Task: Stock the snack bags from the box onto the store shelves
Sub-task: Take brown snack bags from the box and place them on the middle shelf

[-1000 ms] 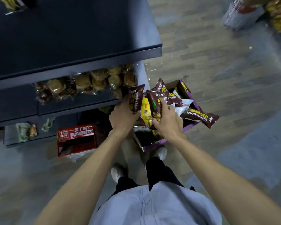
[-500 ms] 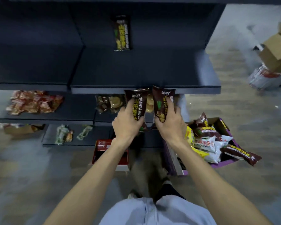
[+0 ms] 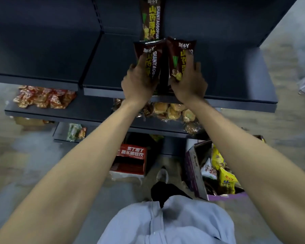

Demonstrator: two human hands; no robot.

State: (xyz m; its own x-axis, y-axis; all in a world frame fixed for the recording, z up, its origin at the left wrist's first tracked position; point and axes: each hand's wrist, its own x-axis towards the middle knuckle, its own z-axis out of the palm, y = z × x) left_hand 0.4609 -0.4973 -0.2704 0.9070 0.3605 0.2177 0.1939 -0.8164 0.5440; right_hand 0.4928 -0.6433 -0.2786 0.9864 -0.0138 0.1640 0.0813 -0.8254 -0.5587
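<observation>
Left hand (image 3: 139, 81), right hand (image 3: 188, 83) round bags (image 3: 152, 54)

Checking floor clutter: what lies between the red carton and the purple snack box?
The head view shows the person's shoe and dark trouser leg between the red carton and the purple snack box.

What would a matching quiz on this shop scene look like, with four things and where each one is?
Things:
1. standing brown bag
2. red packets
3. yellow bags
4. red carton

Places:
A. in the purple box
B. on the floor
C. at the back of the upper shelf
D. on the lower shelf, left side

Pairs: 1-C, 2-D, 3-A, 4-B.
</observation>
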